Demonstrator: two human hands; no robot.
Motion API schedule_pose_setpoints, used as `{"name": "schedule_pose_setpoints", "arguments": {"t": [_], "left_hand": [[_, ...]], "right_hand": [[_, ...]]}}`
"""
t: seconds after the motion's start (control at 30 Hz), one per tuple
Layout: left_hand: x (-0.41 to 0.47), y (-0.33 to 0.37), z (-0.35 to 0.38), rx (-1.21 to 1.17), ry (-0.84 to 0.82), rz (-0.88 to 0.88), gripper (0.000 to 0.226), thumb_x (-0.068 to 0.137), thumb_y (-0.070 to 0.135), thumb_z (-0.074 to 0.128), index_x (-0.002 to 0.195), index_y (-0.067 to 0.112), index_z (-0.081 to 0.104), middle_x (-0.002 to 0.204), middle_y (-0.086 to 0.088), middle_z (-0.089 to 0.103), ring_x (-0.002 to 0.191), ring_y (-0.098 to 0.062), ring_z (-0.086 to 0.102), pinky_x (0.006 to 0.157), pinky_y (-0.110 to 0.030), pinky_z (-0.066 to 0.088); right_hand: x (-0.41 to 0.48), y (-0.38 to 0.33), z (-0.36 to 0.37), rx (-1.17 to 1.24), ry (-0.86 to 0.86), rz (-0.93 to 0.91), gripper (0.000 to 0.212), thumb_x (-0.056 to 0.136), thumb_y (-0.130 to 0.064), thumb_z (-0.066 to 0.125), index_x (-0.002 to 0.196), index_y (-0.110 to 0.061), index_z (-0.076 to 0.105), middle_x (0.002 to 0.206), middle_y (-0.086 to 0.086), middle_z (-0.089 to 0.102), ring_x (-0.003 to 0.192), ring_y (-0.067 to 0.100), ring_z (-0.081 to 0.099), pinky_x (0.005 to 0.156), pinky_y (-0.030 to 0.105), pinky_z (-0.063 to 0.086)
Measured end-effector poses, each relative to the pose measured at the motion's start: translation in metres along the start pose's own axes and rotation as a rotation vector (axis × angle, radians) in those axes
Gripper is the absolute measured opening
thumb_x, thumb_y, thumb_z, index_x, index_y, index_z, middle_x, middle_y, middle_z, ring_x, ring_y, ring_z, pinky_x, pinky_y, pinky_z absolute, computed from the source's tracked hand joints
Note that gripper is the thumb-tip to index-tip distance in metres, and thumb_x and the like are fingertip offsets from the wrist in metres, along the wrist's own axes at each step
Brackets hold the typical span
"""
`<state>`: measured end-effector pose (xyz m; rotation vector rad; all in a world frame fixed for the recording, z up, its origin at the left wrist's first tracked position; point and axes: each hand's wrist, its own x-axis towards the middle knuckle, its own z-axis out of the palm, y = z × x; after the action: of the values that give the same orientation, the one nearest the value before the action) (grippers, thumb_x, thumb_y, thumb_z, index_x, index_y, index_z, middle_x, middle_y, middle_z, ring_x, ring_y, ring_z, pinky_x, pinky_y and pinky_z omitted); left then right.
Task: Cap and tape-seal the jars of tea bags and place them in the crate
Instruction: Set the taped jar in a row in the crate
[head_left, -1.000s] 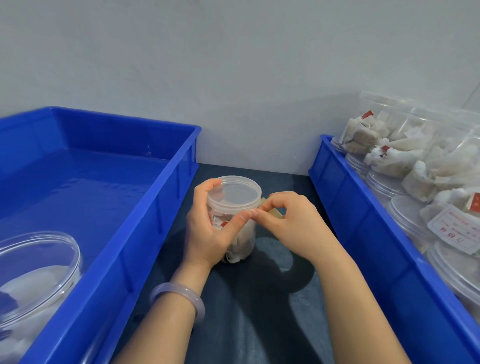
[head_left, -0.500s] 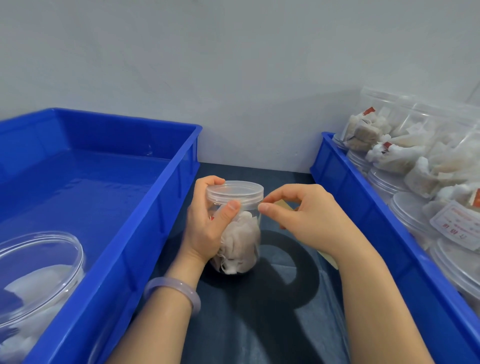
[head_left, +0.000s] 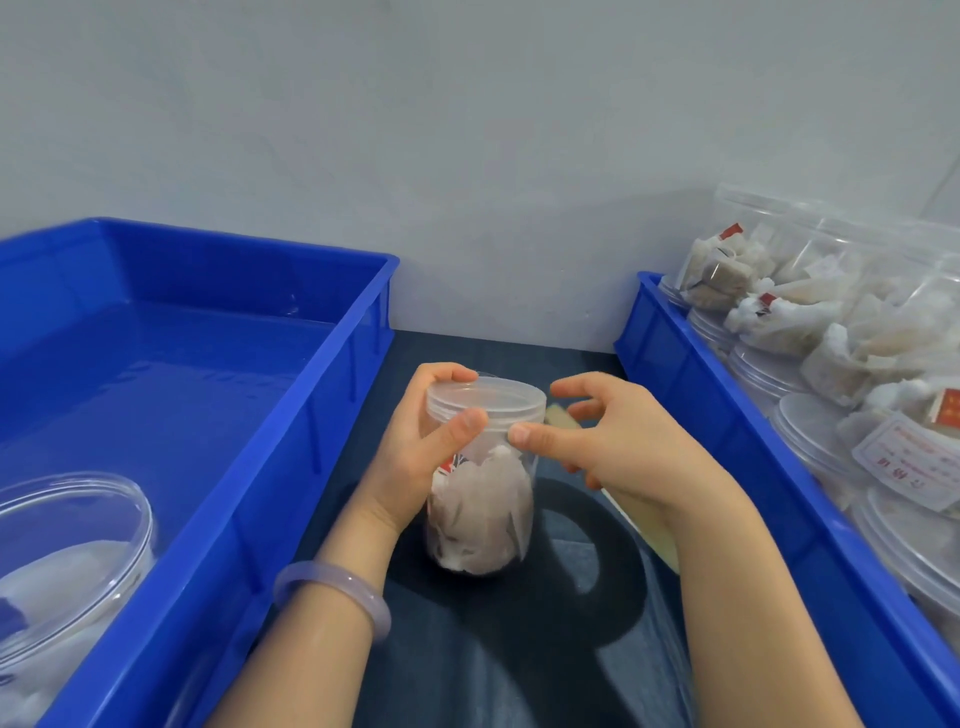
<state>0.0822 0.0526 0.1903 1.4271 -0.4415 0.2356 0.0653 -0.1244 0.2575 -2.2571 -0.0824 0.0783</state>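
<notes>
1. The clear plastic jar of tea bags (head_left: 480, 499) with its see-through screw lid (head_left: 485, 400) sits upright on the dark tabletop (head_left: 498, 649), between the two blue plastic crates.
2. Left hand (head_left: 415, 457) has its fingers wrapped round the jar just under the lid; right hand (head_left: 618, 447) isn't gripping, its thumb just presses the lid seam.
3. Looks light, thin-walled and slippery, so I'd hold the stiffer lid band, not the squishy middle.
4. Left crate (head_left: 218, 519) is nearly empty, lots of room.
</notes>
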Motion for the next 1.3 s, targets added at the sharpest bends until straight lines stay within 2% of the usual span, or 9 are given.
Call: {"name": "schedule_pose_setpoints", "arguments": {"t": [0.07,0.23,0.43,0.57,0.7,0.9,1.1,1.2,1.3], "left_hand": [[0.001,0.004,0.002,0.035,-0.014,-0.033,0.087,0.045,0.069,0.079,0.110,0.018,0.051,0.102,0.006,0.064,0.092,-0.004,0.066,0.073,-0.017,0.052],[0.004,0.003,0.001,0.116,0.051,-0.099,0.069,0.051,0.035,0.083,0.111,0.032,0.050,0.109,0.009,0.061,0.099,-0.004,0.063,0.079,-0.018,0.052],[0.006,0.008,0.009,0.193,0.080,-0.094,0.080,0.042,0.054,0.082,0.113,0.046,0.046,0.115,0.020,0.054,0.099,0.016,0.054,0.073,-0.004,0.046],[0.004,0.008,0.009,0.198,0.090,-0.100,0.075,0.050,0.053,0.088,0.113,0.045,0.048,0.114,0.016,0.060,0.102,0.007,0.058,0.080,-0.017,0.053],[0.005,0.009,0.005,0.177,0.104,-0.117,0.070,0.055,0.039,0.080,0.117,0.043,0.049,0.116,0.013,0.062,0.105,-0.003,0.061,0.086,-0.030,0.055],[0.003,0.011,-0.002,0.162,0.079,-0.124,0.079,0.043,0.049,0.082,0.116,0.043,0.052,0.114,0.013,0.065,0.104,0.000,0.062,0.081,-0.019,0.053],[0.002,0.012,-0.005,0.164,0.037,-0.112,0.082,0.044,0.048,0.082,0.120,0.038,0.054,0.110,0.017,0.066,0.104,0.001,0.062,0.077,-0.013,0.050],[0.001,0.013,-0.005,0.160,0.034,-0.107,0.081,0.044,0.047,0.082,0.120,0.037,0.054,0.109,0.024,0.065,0.102,0.002,0.062,0.076,-0.012,0.049],[0.001,0.013,-0.007,0.130,0.038,-0.113,0.080,0.043,0.044,0.082,0.118,0.035,0.055,0.107,0.018,0.068,0.101,-0.001,0.064,0.075,-0.013,0.050]], "right_hand": [[-0.002,0.001,0.000,-0.001,-0.045,-0.006,0.081,0.046,-0.069,0.072,0.118,-0.034,0.059,0.116,-0.005,0.058,0.085,0.009,0.064,0.056,0.021,0.048],[0.001,0.002,0.007,0.085,0.009,-0.028,0.059,0.065,-0.060,0.071,0.115,-0.030,0.061,0.105,-0.004,0.064,0.076,0.009,0.065,0.055,0.020,0.047],[0.000,0.002,0.000,0.001,-0.009,-0.031,0.033,0.071,-0.056,0.070,0.098,-0.038,0.060,0.108,-0.003,0.062,0.077,0.011,0.062,0.056,0.024,0.047],[-0.003,0.001,-0.004,-0.031,-0.058,-0.048,0.039,0.067,-0.061,0.070,0.102,-0.043,0.061,0.104,-0.009,0.062,0.073,0.009,0.064,0.055,0.020,0.048],[-0.009,-0.002,-0.009,-0.020,-0.122,-0.099,0.022,0.065,-0.055,0.069,0.082,-0.061,0.057,0.092,-0.015,0.064,0.063,0.007,0.066,0.053,0.019,0.053],[-0.010,-0.003,-0.009,-0.033,-0.071,-0.085,0.061,0.065,-0.053,0.071,0.122,-0.033,0.062,0.104,-0.013,0.065,0.064,0.007,0.069,0.052,0.017,0.050],[-0.010,-0.002,-0.008,-0.031,-0.073,-0.044,0.079,0.068,-0.055,0.070,0.139,-0.036,0.041,0.114,-0.011,0.057,0.063,0.002,0.068,0.048,0.013,0.046],[-0.013,-0.005,-0.008,-0.012,-0.100,-0.047,0.086,0.060,-0.063,0.070,0.138,-0.039,0.043,0.111,-0.014,0.058,0.062,0.001,0.067,0.047,0.011,0.044],[-0.013,-0.004,-0.010,0.029,-0.113,-0.074,0.085,0.039,-0.074,0.067,0.119,-0.048,0.057,0.106,-0.016,0.061,0.062,0.002,0.066,0.050,0.010,0.044]]}}
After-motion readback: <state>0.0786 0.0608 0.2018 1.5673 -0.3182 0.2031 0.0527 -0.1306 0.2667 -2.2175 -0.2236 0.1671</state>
